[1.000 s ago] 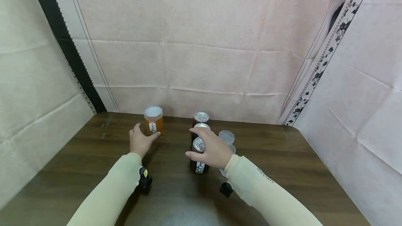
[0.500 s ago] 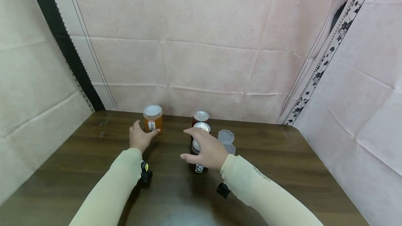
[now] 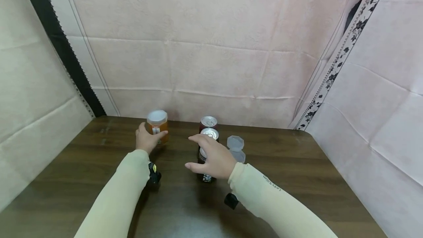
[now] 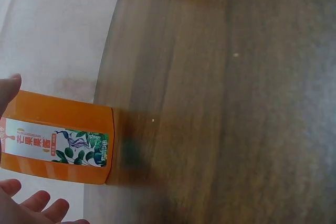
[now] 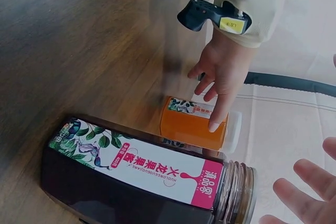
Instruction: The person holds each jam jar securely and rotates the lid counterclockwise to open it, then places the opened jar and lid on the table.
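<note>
An orange mango jam jar [image 3: 157, 123] with a white lid stands near the table's back edge. My left hand [image 3: 147, 139] is spread around its near side, thumb to the right and fingers to the left. In the left wrist view the jar [image 4: 63, 109] shows a gap from the lower fingertips. My right hand [image 3: 215, 159] is spread beside the nearest dark jam jar [image 3: 207, 178], partly hiding it. The right wrist view shows this dark jar [image 5: 131, 169] with a white and pink label, its rim near the spread fingers [image 5: 299, 200].
Behind the nearest dark jar, two more dark containers with silvery tops stand in a row: a middle one [image 3: 211, 133] and a far one [image 3: 209, 121]. Clear plastic lids [image 3: 235, 143] lie to their right. A pale cloth [image 3: 198, 65] hangs behind the wooden table [image 3: 178, 208].
My right hand has shifted a little left over the nearest dark jar. The left hand stays around the orange jar with little change. The head view has turned slightly.
</note>
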A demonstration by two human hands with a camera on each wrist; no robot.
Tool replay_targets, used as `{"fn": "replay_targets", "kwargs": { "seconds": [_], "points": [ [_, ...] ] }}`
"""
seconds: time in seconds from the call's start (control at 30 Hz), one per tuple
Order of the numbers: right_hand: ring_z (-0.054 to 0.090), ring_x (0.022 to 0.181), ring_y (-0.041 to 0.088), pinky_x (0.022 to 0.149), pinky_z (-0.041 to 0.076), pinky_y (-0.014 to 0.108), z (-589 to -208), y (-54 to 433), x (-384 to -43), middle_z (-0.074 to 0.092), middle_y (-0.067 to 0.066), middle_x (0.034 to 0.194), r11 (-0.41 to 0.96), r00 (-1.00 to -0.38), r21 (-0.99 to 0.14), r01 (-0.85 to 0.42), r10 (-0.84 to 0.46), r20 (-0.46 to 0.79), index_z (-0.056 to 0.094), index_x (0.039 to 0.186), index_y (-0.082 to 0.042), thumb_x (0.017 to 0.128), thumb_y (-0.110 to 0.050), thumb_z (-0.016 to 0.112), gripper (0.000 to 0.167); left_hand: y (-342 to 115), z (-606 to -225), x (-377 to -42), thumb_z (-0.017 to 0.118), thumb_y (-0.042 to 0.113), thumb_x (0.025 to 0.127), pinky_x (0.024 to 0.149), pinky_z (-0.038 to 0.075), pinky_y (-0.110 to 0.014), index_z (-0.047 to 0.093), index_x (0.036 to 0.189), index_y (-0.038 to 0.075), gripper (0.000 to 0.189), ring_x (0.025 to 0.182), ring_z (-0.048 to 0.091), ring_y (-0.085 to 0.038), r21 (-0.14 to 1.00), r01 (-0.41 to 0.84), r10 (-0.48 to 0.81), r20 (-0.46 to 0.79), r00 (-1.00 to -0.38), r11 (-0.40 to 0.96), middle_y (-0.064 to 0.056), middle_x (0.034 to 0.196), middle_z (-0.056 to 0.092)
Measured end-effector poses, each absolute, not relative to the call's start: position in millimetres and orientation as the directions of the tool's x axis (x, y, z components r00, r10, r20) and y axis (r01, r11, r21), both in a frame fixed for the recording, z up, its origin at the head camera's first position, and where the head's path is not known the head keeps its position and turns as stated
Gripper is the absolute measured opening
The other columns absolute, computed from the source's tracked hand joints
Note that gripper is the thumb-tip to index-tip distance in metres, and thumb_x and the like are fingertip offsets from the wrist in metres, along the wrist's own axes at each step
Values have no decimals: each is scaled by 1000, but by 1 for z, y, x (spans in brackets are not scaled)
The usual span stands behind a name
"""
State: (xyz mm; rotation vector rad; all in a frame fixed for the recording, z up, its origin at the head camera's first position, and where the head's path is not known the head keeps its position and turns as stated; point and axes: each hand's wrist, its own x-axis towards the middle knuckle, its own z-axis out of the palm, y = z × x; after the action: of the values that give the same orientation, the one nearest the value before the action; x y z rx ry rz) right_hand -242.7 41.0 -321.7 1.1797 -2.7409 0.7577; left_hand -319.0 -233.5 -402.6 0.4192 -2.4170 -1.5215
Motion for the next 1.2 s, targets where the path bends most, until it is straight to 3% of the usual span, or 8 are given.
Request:
{"fn": "replay_targets", "kwargs": {
  "seconds": [0.5, 1.2],
  "points": [
    [41, 134, 16, 106, 40, 39, -323, 37, -242, 43, -1, 147, 567, -705, -452, -689, -668, 236, 41, 145, -17, 86, -51, 64, 72, -229, -403, -326, 74, 35, 83, 110, 25, -60, 9, 152, 4, 101, 138, 25, -43, 924, -108, -384, 44, -922, 366, -26, 150, 21],
    [42, 133, 15, 106, 41, 38, -321, 35, -244, 42, -2, 147, 556, -702, -466, -688, -675, 229, 40, 145, -17, 86, -51, 63, 71, -237, -415, -344, 73, 34, 84, 112, 23, -59, 8, 152, 1, 100, 139, 25, -44, 928, -129, -360, 6, -933, 351, -27, 152, 21]
  ]
}}
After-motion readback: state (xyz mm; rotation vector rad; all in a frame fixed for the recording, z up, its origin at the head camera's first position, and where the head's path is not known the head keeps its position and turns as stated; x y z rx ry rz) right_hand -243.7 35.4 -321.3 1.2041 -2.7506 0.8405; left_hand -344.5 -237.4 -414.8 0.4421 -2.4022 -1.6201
